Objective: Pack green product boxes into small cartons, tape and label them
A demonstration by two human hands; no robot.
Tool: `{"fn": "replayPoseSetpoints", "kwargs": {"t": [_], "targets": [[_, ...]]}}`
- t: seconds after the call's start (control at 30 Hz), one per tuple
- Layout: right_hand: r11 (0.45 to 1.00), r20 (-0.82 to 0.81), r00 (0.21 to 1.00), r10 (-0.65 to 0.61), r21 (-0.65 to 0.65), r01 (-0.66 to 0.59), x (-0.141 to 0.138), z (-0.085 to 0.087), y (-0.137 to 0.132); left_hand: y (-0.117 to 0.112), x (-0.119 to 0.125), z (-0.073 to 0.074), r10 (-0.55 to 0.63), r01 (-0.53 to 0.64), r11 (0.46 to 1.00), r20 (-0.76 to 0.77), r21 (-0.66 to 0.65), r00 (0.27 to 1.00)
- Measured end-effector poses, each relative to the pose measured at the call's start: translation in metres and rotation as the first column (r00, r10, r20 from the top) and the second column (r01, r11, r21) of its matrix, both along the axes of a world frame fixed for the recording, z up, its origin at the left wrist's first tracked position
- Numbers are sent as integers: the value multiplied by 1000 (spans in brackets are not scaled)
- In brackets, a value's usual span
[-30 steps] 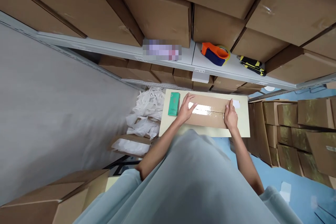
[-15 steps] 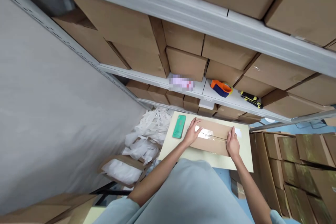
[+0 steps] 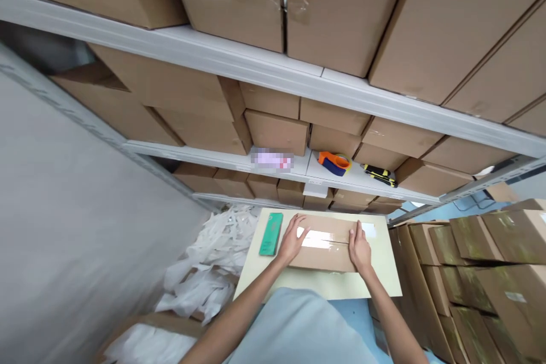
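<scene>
A flat brown cardboard box (image 3: 324,260) lies on the small pale-yellow table (image 3: 386,278). Shiny clear tape runs along the middle seam of its top and reflects the light. My left hand (image 3: 292,242) grips the box's left end, fingers reaching over the top edge. At the opposite end my right hand (image 3: 359,248) holds the box, its fingers along the right side. Left of my left hand is a flat green packet (image 3: 271,234) with faint print. A white slip of paper (image 3: 369,230) shows just beyond my right hand.
On the shelf ahead sit an orange and blue tape dispenser (image 3: 334,163), yellow-black utility knives (image 3: 379,174) and a blurred-out item (image 3: 272,160). Cardboard boxes fill the racks. White scrap paper (image 3: 222,239) is heaped at left; stacked cartons (image 3: 464,278) stand at right.
My view has tilted up and shifted right, so the table appears lower and further left. Both hands stay on the box, which now lies nearly level in view.
</scene>
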State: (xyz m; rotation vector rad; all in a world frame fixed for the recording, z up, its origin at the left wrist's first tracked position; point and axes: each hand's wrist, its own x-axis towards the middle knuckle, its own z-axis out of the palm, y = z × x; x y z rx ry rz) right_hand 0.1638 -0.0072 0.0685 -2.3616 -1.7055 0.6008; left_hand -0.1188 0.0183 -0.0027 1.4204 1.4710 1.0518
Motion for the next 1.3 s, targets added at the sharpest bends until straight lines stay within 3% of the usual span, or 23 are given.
{"fn": "replayPoseSetpoints", "kwargs": {"t": [0.2, 0.4, 0.5, 0.6, 0.7, 0.83, 0.9, 0.97, 1.1, 1.2, 1.3], "targets": [[999, -18, 1000, -1, 38, 2, 2, -3, 5, 7, 1, -8, 17, -16, 1000, -56, 25, 998], [995, -53, 999, 1, 102, 5, 4, -15, 5, 7, 2, -14, 17, -9, 999, -213, 40, 977], [967, 8, 1000, 1, 255, -3, 5, -27, 2, 5, 4, -6, 60, -24, 994, -356, 103, 933], [897, 86, 996, 34, 437, -68, 5, -30, 8, 7, 14, 17, 80, 42, 973, -501, 227, 862], [820, 117, 983, 141, 543, -183, 1, -5, 40, 16, 36, 48, 106, 80, 947, -537, 311, 837], [723, 222, 911, 347, 555, -411, -21, 61, 127, 36, 64, 89, 160, 38, 926, -481, 375, 862], [711, 291, 858, 422, 482, -513, -40, 92, 171, 42, 71, 109, 169, 33, 915, -456, 403, 874], [759, 322, 824, 465, 334, -559, -60, 112, 206, 42, 74, 128, 168, 35, 907, -438, 419, 883], [838, 271, 830, 488, 121, -532, -83, 120, 240, 22, 75, 156, 159, 27, 906, -399, 421, 903], [845, 221, 844, 488, 121, -520, -81, 114, 246, -3, 74, 164, 143, 6, 924, -359, 383, 922], [840, 183, 847, 498, 139, -524, -70, 108, 244, -25, 71, 162, 124, -23, 945, -290, 327, 949]]}}
